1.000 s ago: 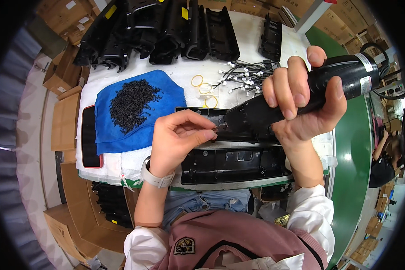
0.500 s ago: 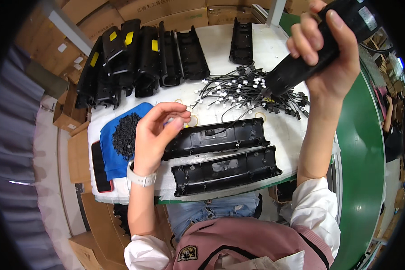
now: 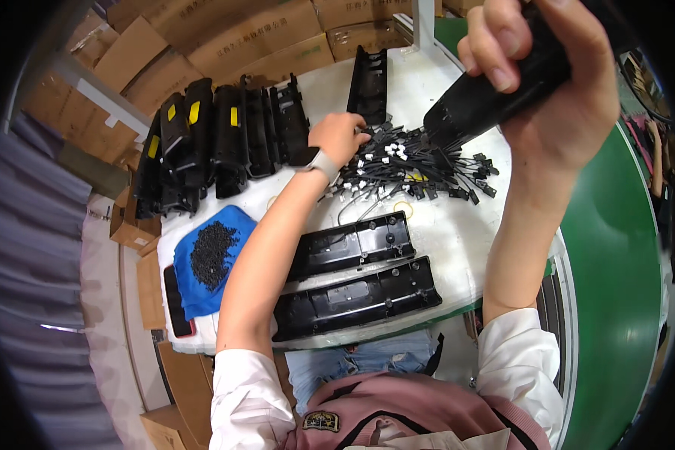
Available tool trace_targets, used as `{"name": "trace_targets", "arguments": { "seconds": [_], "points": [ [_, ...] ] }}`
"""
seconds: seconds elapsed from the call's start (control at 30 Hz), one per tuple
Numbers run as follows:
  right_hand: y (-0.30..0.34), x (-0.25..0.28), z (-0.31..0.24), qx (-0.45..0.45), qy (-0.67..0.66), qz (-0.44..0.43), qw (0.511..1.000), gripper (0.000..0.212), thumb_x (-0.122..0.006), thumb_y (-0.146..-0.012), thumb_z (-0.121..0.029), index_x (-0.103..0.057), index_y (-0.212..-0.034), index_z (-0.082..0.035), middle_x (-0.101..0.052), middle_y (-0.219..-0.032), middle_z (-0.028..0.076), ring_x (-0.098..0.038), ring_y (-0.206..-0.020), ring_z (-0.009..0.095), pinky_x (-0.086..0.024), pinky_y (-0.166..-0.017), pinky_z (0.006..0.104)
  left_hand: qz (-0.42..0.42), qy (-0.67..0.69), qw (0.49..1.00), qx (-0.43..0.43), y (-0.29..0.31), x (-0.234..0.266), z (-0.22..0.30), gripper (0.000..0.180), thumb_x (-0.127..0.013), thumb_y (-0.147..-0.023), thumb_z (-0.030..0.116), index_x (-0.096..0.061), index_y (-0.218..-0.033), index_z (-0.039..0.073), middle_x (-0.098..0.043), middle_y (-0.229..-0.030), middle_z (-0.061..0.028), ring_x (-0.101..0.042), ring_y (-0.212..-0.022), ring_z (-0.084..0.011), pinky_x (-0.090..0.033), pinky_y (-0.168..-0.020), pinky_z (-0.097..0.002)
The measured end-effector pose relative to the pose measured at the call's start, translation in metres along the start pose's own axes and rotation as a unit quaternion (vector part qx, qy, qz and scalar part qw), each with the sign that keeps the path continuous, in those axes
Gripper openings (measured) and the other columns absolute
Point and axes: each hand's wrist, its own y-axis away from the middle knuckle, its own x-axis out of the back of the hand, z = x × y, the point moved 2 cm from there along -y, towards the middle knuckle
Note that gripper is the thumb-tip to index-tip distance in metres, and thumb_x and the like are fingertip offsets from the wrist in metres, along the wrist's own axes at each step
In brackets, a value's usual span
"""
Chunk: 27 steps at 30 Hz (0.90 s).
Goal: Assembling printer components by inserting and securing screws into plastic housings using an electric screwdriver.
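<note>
1. While the right hand (image 3: pixel 559 112) wraps firmly around a black power tool (image 3: pixel 487 101), its nose points left toward the cables (image 3: pixel 409 165).
2. At the far left edge of that pile, the left hand (image 3: pixel 339 139) has its fingers bent; whether they hold anything, I cannot tell.
3. Two black plastic trays (image 3: pixel 360 300) lie side by side on the near part of the table (image 3: pixel 465 240).
4. Left of them, a blue cloth (image 3: pixel 191 298) carries small black pieces (image 3: pixel 211 255).
</note>
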Motion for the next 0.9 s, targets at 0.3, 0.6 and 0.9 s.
{"name": "trace_targets", "arguments": {
  "seconds": [0.3,0.6,0.9],
  "points": [
    [0.066,0.031,-0.068,0.007,0.199,0.142,0.97,0.025,-0.058,-0.086,-0.026,-0.055,-0.088,-0.001,-0.05,-0.054,0.002,-0.046,-0.038,0.012,-0.041,-0.041,0.0252,0.104,-0.084,0.991,0.015,-0.015,0.007,0.021,0.016,-0.069,-0.078,0.019,-0.071,-0.089,0.007,-0.068,-0.082,-0.015,-0.067,-0.078,-0.0314,-0.053,-0.072,-0.0381],
    [0.026,-0.034,-0.023,0.041,0.481,0.172,0.859,0.03,-0.059,-0.086,-0.029,-0.056,-0.091,0.0,-0.051,-0.054,0.001,-0.047,-0.037,0.011,-0.042,-0.039,0.0234,0.346,0.399,0.849,0.013,0.04,0.147,0.023,0.02,-0.058,-0.087,0.001,-0.056,-0.107,0.0,-0.066,-0.079,-0.0088,-0.066,-0.073,-0.0165,-0.051,-0.064,-0.0257],
    [0.005,-0.066,0.006,0.064,0.702,0.204,0.679,0.035,-0.061,-0.086,-0.032,-0.058,-0.094,0.002,-0.052,-0.053,0.001,-0.049,-0.036,0.009,-0.044,-0.038,0.0217,0.155,0.432,0.881,0.118,0.145,0.121,0.016,0.021,-0.06,-0.083,0.0,-0.061,-0.103,-0.007,-0.07,-0.08,-0.0104,-0.063,-0.065,-0.0101,-0.052,-0.062,-0.022]
  ]
}}
